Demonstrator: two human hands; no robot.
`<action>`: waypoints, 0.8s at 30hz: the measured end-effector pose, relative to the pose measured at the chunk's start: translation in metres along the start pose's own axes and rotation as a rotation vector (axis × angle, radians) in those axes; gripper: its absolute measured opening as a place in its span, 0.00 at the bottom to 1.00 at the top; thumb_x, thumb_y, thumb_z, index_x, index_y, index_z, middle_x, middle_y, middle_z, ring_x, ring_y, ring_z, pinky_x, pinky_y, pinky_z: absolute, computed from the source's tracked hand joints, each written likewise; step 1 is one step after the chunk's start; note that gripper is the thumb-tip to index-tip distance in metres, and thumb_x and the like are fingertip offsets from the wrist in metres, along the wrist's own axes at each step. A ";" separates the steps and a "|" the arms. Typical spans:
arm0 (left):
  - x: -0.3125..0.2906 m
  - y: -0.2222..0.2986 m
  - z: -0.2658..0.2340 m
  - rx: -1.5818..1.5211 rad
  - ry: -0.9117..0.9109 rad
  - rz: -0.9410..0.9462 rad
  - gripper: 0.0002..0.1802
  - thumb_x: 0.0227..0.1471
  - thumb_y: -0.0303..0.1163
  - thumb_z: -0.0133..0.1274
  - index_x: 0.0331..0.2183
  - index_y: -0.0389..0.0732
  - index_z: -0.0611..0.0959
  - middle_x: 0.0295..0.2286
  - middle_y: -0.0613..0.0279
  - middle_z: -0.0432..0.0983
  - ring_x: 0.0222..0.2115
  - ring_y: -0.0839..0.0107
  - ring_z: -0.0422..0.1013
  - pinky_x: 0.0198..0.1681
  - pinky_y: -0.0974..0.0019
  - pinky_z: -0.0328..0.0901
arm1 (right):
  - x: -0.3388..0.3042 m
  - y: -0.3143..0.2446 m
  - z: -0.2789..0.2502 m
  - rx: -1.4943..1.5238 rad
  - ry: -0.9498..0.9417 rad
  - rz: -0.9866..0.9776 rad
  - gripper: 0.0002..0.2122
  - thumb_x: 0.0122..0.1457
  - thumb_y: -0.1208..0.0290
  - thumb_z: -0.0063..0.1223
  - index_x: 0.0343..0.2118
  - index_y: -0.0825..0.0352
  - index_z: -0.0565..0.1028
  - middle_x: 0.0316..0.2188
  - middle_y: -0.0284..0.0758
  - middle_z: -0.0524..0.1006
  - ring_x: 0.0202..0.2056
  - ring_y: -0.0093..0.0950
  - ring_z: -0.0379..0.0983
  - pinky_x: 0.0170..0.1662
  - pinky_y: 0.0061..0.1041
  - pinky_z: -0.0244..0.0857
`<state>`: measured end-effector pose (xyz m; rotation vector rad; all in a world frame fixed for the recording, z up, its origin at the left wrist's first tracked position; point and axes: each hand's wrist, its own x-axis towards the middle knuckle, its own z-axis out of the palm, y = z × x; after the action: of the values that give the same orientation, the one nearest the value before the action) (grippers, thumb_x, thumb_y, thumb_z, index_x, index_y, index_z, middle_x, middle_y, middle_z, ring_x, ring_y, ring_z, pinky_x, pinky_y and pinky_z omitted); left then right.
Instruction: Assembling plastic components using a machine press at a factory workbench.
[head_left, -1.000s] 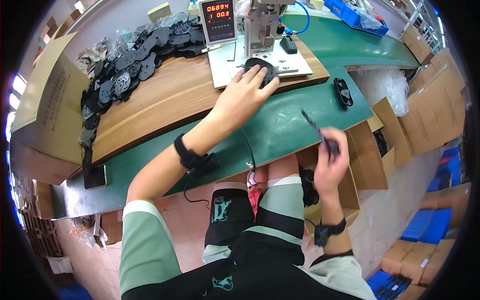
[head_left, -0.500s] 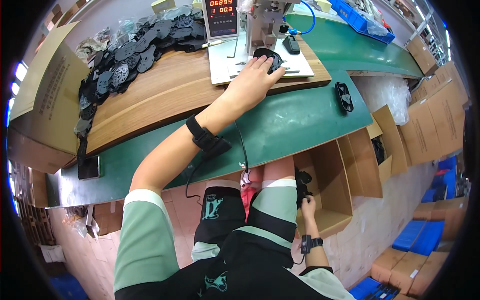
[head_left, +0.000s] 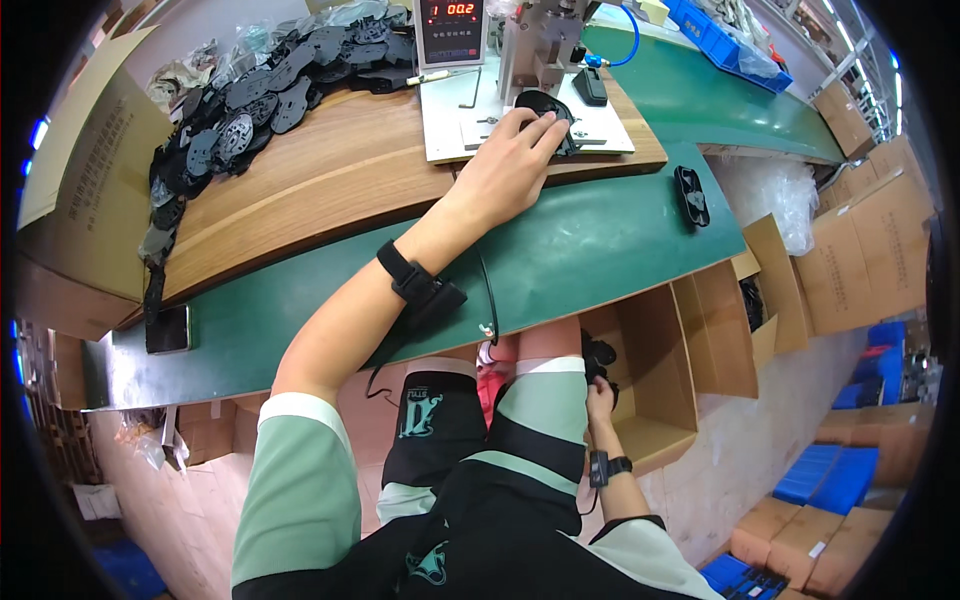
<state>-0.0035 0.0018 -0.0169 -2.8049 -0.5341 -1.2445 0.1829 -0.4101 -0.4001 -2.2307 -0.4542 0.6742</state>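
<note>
The left hand point(head_left: 515, 165) covers the near part of the black shell point(head_left: 541, 102), so whether its fingertips pinch or merely rest cannot be told. Just beyond that hand, the metal machine point(head_left: 537, 52) runs out past the view's top edge, as does the display box point(head_left: 452, 48) farther left, its upper end lost. Ahead of the right hand point(head_left: 600, 398), dark pieces point(head_left: 600, 352) inside the carton point(head_left: 655, 345) are too small to tell apart, and whether its fingers grip one is unclear; the desk point(head_left: 620, 235) hides the carton's far end
</note>
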 end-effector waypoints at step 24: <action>-0.009 -0.014 -0.016 -0.329 0.026 -0.113 0.47 0.42 0.20 0.59 0.65 0.44 0.64 0.56 0.44 0.61 0.52 0.39 0.69 0.52 0.46 0.71 | -0.011 -0.530 0.006 -0.301 0.314 -1.316 0.19 0.46 0.85 0.61 0.43 0.64 0.78 0.38 0.36 0.79 0.44 0.41 0.76 0.48 0.41 0.71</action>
<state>-0.0248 0.0096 -0.0140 -3.0536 -0.5375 -1.5159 0.1113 -0.0644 -0.0053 -1.6885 -1.6745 -0.4538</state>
